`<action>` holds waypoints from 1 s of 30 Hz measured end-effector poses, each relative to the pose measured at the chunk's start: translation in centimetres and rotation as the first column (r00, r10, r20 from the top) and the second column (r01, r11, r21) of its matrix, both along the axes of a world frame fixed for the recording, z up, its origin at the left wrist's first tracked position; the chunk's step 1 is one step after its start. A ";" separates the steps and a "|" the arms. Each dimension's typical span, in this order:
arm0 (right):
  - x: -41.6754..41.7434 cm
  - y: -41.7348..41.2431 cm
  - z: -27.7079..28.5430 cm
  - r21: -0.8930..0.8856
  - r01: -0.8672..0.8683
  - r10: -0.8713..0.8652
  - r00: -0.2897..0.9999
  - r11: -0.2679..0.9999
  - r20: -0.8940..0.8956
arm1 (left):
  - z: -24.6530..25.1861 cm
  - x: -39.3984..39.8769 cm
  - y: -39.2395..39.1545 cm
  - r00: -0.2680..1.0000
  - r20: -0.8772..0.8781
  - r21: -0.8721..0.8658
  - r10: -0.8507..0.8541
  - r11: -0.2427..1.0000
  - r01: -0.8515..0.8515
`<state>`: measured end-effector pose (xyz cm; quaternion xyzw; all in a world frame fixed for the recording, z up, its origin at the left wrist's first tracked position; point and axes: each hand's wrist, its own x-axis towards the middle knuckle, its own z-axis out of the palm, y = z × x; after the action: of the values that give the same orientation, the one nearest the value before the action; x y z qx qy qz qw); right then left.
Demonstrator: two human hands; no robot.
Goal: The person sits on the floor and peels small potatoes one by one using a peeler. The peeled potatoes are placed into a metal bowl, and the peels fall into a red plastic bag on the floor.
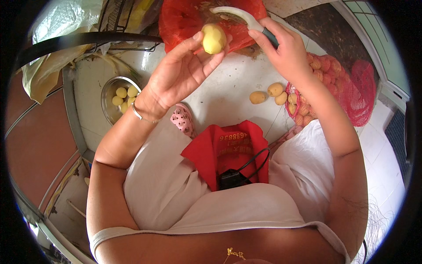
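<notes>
My left hand (184,69) holds a mostly peeled potato (213,39) between thumb and fingers, with darker skin patches on its right side. To the right, my right hand (285,49) grips the dark handle of a peeler (245,16) that has a pale curved frame. The peeler's head is above the potato in the picture and apart from it. Beneath both hands lies a red plastic bag (174,23) with peelings in it. Several peeled potatoes (121,92) rest in a steel bowl (107,107) on the left, partly hidden by my left forearm.
Unpeeled potatoes (258,97) lie on the tiled floor (227,89) beside a pink mesh sack (359,95) full of potatoes. A red cloth bag (201,148) with a black device (230,178) and cable is between my legs. A black wire rack (125,19) stands at upper left.
</notes>
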<state>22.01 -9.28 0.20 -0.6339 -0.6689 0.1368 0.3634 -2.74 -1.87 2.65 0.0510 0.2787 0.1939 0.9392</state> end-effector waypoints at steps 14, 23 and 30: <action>-0.6 0.2 0.5 -0.014 0.012 -0.011 1.000 1.000 0.015 | 0.7 -0.7 0.7 0.978 -0.192 0.553 -0.076 0.815 0.172; -0.3 0.1 0.5 -0.026 0.028 -0.025 0.994 0.999 0.111 | 2.2 -0.4 1.8 0.923 -0.372 0.765 -0.104 0.529 0.368; 0.0 0.8 0.2 -0.083 0.043 -0.042 0.999 0.996 0.007 | 0.2 -0.5 2.4 0.889 -0.450 0.751 -0.083 0.504 0.427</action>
<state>21.98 -8.50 0.36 -0.6629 -0.6499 0.1550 0.3379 -3.25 0.49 2.90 0.5661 0.3069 0.1463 0.7510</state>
